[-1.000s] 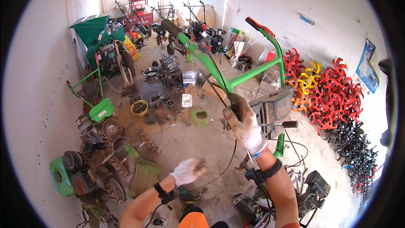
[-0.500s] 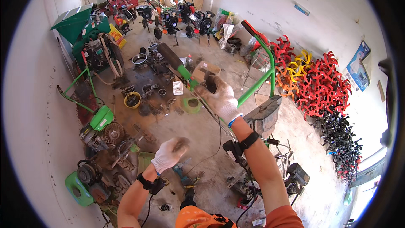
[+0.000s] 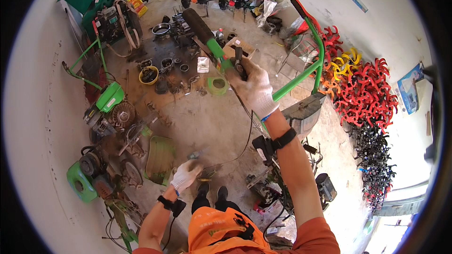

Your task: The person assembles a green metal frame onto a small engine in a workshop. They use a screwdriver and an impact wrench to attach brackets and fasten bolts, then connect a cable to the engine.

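Widest free room: bare floor (image 3: 212, 120) between left hand (image 3: 187, 174) and green handlebar (image 3: 296, 82). Thin dark cable (image 3: 250, 134) cuts down right part of it. Open gap between handlebar's two grips; crossbar bars near end. Right hand (image 3: 252, 87), wrapped on left bar, narrows gap. Dark box (image 3: 303, 114) blocks space below crossbar. Olive tray (image 3: 159, 157) and green-covered machine (image 3: 81, 182) crowd left. Red tine heap (image 3: 365, 96) obstructs right wall. Yellow bowl (image 3: 149, 83), green ring (image 3: 217, 92) limit far side.
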### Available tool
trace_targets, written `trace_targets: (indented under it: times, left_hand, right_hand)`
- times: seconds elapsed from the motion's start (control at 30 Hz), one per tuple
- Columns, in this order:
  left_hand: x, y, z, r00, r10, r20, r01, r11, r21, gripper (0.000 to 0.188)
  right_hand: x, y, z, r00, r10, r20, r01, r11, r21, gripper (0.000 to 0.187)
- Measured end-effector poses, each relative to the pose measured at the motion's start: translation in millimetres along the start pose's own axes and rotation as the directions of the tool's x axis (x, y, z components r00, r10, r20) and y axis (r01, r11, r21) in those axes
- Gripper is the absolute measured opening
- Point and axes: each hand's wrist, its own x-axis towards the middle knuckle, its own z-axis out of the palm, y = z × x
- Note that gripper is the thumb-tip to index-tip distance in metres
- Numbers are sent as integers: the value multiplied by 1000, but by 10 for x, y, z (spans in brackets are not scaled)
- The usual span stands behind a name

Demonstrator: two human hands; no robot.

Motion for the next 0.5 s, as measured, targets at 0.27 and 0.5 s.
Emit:
trace_targets:
  times: [0.27, 0.5]
  left_hand:
    - [-693, -513, 83, 965, -220, -141, 162, 927, -340, 25]
    - [-820, -462, 188, 953, -264, -150, 198, 914, -354, 31]
  right_hand:
    - [156, 36, -116, 987, -83, 134, 94, 993, -77, 43]
    - [24, 104, -109, 984, -92, 151, 34, 938, 346, 89]
